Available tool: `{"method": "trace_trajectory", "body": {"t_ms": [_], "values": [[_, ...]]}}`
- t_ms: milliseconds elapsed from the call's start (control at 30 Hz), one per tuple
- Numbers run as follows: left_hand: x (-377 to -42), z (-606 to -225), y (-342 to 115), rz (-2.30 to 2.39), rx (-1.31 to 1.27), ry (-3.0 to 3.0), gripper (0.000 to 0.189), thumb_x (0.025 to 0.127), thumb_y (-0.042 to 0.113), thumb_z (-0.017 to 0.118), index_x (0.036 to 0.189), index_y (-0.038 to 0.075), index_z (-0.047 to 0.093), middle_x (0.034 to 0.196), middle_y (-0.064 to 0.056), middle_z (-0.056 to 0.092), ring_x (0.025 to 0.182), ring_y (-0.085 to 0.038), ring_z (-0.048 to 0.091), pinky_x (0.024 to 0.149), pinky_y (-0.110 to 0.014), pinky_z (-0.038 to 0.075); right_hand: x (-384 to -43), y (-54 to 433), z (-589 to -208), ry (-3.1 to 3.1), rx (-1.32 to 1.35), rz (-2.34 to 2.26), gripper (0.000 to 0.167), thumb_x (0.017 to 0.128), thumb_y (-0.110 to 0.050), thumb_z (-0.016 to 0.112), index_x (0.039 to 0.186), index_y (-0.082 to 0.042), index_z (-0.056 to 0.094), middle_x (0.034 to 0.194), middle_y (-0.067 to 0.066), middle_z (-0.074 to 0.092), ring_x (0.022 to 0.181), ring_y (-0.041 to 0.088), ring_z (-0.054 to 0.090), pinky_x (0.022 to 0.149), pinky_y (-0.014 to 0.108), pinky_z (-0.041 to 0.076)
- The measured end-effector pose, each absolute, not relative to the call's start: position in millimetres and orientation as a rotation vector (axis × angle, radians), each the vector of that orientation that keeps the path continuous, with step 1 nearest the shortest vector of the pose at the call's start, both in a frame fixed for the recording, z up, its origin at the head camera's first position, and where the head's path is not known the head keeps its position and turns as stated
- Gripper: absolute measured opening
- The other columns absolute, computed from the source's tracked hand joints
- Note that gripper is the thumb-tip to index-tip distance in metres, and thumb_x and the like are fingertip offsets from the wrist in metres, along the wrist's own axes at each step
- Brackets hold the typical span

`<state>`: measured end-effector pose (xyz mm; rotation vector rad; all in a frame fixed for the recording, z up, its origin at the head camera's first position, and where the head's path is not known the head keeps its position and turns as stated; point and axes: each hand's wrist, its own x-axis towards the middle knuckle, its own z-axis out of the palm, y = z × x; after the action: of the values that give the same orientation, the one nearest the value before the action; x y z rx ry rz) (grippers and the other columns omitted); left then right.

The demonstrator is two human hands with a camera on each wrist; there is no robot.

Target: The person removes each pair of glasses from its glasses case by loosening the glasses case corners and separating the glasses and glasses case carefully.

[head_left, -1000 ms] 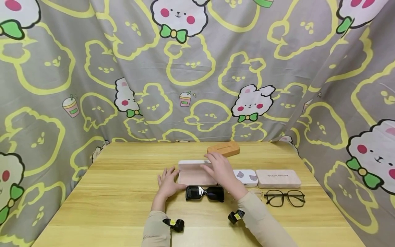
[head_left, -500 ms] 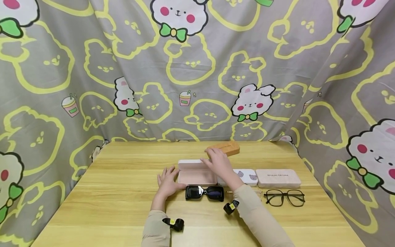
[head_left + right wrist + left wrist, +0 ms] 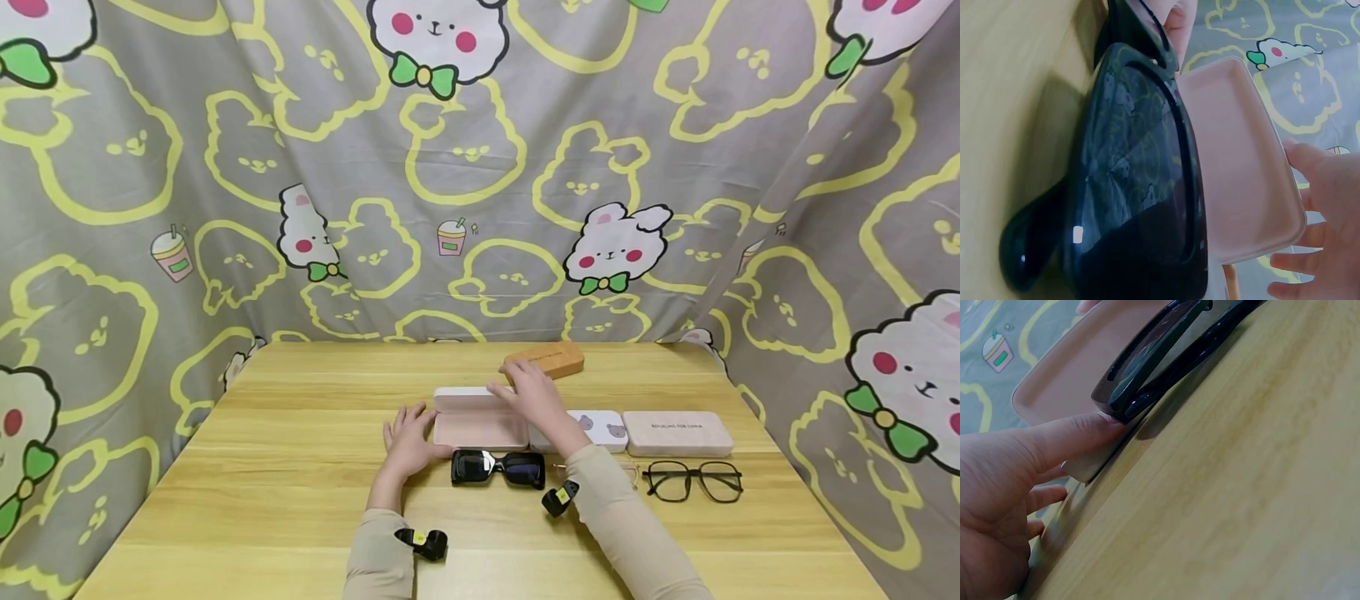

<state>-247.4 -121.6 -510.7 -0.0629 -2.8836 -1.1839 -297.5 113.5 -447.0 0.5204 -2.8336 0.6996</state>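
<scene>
An open glasses case with a pale pink lining lies on the table, its lid raised at the back. My left hand rests at its left end, thumb straight along the front edge and fingers spread at the side. In the right wrist view, my right hand touches the raised lid's rim with the thumb, its other fingers extended beyond it. Black sunglasses lie in front of the case; in the left wrist view the left thumb reaches the end of the sunglasses.
Right of the open case lie a white bear-print case and a beige case. Black-framed glasses and thin-framed glasses, partly behind the right sleeve, lie in front. An orange case sits behind.
My right hand has shifted slightly back along the lid, and its forearm has moved left. The left hand, open case and sunglasses stay in place.
</scene>
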Motion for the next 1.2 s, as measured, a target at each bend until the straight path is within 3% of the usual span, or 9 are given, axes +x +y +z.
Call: {"method": "trace_trajectory", "body": {"t_ms": [100, 467, 733, 1200], "values": [[-247, -510, -122, -1.182, -0.068, -2.879, 0.08, 0.068, 0.028, 0.086, 0.138, 0.007, 0.054, 0.154, -0.019, 0.035, 0.148, -0.047, 0.01, 0.115, -0.067, -0.009, -299, 114, -449, -2.87, 0.52, 0.759, 0.056, 0.094, -0.05, 0.057, 0.132, -0.009, 0.059, 0.141, 0.016, 0.053, 0.131, 0.037, 0.049, 0.105, 0.057, 0.043], [-246, -510, -122, -1.183, -0.107, -2.879, 0.079, 0.066, 0.025, 0.087, 0.136, 0.005, 0.056, 0.154, -0.02, 0.035, 0.147, -0.049, 0.009, 0.114, -0.069, -0.009, -308, 119, -453, -2.981, 0.729, 1.028, 0.058, 0.1, -0.043, 0.05, 0.141, -0.001, 0.05, 0.149, 0.022, 0.043, 0.146, 0.044, 0.025, 0.119, 0.058, 0.021], [-245, -511, -123, -1.177, -0.117, -2.878, 0.079, 0.066, 0.024, 0.088, 0.136, 0.005, 0.056, 0.154, -0.02, 0.034, 0.147, -0.049, 0.009, 0.114, -0.069, -0.01, -311, 126, -447, -3.112, 0.844, 1.065, 0.055, 0.102, -0.045, 0.042, 0.14, -0.007, 0.053, 0.143, 0.013, 0.054, 0.136, 0.035, 0.046, 0.114, 0.051, 0.036], [-243, -508, -122, -1.167, -0.125, -2.871, 0.079, 0.067, 0.024, 0.087, 0.136, 0.003, 0.055, 0.153, -0.021, 0.036, 0.147, -0.049, 0.011, 0.114, -0.069, -0.008, -311, 132, -442, -3.13, 1.059, 1.031, 0.047, 0.103, -0.04, 0.043, 0.135, -0.01, 0.058, 0.138, 0.012, 0.059, 0.129, 0.033, 0.055, 0.109, 0.049, 0.043]]}}
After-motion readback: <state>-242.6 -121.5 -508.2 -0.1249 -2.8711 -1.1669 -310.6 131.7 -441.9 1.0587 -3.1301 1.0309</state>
